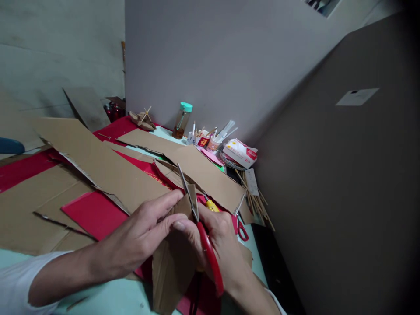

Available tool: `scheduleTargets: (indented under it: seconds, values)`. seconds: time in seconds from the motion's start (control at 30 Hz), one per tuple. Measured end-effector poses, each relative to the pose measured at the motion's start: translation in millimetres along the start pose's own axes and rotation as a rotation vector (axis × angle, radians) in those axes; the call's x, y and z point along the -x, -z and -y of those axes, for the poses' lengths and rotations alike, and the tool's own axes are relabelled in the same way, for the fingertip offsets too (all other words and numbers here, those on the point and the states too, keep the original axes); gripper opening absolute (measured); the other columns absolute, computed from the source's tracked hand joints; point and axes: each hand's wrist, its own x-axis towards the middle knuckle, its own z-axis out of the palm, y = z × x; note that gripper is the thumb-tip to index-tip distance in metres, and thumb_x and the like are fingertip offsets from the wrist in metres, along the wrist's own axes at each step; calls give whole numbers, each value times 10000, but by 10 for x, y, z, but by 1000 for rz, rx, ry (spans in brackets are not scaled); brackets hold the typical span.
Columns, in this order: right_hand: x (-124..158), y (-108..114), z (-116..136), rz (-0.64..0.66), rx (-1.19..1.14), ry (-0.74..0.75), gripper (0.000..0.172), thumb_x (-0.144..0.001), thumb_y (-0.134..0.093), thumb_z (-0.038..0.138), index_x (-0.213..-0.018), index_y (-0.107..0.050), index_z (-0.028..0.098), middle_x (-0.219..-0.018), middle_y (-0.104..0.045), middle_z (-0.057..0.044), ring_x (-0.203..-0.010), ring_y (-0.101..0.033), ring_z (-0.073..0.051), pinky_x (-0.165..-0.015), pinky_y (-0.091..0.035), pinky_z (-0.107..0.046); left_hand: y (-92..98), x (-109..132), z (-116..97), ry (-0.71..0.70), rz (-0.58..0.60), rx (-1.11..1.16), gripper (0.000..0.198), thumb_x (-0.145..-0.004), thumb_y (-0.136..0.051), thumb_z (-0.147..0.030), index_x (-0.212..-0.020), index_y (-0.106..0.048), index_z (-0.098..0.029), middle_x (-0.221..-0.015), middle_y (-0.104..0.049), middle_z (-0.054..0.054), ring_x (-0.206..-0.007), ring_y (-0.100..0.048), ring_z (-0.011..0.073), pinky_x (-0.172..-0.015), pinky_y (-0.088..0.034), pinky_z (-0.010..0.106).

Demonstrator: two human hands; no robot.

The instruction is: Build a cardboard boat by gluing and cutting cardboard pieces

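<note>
My left hand (147,232) is closed on a folded piece of cardboard (172,271), its thumb and fingers pinching the upper part. In my right hand (226,245) is a pair of scissors (210,258) with red handles, blades pointing up and away from me. The blades are at the upper end of the cardboard, and a narrow strip of it stands beside them. The right fingers partly hide the handles. Close behind my right hand lies a tool with a yellow handle (212,205), and to the right of it shows a red ring handle (243,232).
Large cardboard sheets (105,162) and red sheets (95,212) cover much of the table. At the back stand a bottle (182,121) with a teal lid, cups holding sticks (214,143) and a white tissue pack (239,153). Thin wooden sticks (259,201) lie by the right wall.
</note>
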Motion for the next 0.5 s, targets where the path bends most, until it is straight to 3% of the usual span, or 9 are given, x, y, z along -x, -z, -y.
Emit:
scheduleTargets:
  seconds: [0.1,0.2,0.33,0.5]
  values:
    - [-7,19,-33,-33,0,-4,235,-927,-666,291,-744,-569,181,-645,-413,73,-599,-315,-84,-548,-281,-210,-13,-14,-28,65,58,137,297,-925,-630,-434,-1156,-746,-288,-1033,-781,59,-1003,-717,285,-835,-582,312]
    - [6,83,-14,-83,-67,-56,227,-889,-694,398,-828,-642,186,-601,-424,70,-560,-347,-89,-519,-296,-217,-8,-42,-78,134,107,315,288,-920,-648,-405,-1170,-731,-288,-965,-786,51,-892,-738,263,-768,-598,318]
    - [48,204,74,-38,-216,-115,391,-816,-718,556,-999,-686,213,-570,-538,57,-484,-467,-112,-481,-378,-229,59,-117,-107,108,-111,419,184,-831,-761,-313,-1000,-756,-242,-873,-777,34,-763,-724,212,-669,-582,262]
    - [53,265,132,167,-323,-131,585,-740,-783,638,-1125,-651,218,-687,-652,13,-618,-614,-165,-634,-523,-286,244,-251,-141,63,-400,512,210,-740,-818,-248,-920,-724,-198,-796,-750,11,-674,-684,153,-668,-563,233]
